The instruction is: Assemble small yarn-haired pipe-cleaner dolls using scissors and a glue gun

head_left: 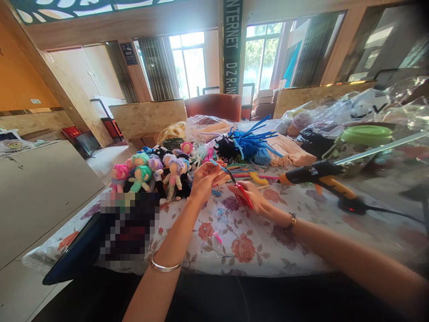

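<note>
My left hand (203, 183) is raised over the table with its fingertips pinched on a short light-blue pipe cleaner (213, 163). In my right hand (257, 200) is a pair of scissors (244, 196) with red handles. Their dark blades point up and left, close to my left fingertips; whether they touch the blue piece I cannot tell. Small blue fuzz clippings (220, 212) and a pink scrap (218, 238) lie on the flowered tablecloth (201, 255) below. Behind my hands are loose coloured pipe cleaners (239, 171), partly hidden by my fingers.
Several small yarn-haired dolls (141, 179) stand crowded at the left, behind a dark pixelated object (127, 232). A glue gun (318, 174) with a glowing red light and cord is on the right. Blue pipe cleaners (254, 142), plastic bags (358, 105) and a green-lidded container (365, 134) stand farther back.
</note>
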A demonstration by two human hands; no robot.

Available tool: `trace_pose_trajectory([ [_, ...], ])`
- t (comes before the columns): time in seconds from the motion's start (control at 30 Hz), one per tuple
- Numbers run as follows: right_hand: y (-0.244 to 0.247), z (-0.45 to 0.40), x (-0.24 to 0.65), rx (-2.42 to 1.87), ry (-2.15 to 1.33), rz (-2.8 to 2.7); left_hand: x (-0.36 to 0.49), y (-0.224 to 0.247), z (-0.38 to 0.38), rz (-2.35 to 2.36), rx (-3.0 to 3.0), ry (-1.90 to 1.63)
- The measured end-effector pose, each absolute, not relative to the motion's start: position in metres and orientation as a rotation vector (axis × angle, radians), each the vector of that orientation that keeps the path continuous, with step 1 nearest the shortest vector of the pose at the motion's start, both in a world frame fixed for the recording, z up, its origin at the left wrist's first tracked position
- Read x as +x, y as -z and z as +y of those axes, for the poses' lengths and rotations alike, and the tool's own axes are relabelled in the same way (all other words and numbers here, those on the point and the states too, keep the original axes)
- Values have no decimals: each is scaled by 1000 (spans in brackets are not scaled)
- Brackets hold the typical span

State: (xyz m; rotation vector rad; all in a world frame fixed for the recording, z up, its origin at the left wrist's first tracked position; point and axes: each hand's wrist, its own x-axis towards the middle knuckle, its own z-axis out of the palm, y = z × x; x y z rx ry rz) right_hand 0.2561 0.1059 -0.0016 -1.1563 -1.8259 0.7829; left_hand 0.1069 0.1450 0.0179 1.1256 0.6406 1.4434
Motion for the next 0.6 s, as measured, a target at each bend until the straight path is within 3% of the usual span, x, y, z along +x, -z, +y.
trace_pose_trajectory([
  [0.33,-5,98,256,-1168,-879,-1807,107,-18,146,618,1116,-1446],
  [0.6,-1,104,255,-1215,-762,-1842,106,-16,147,640,1138,-1452],
])
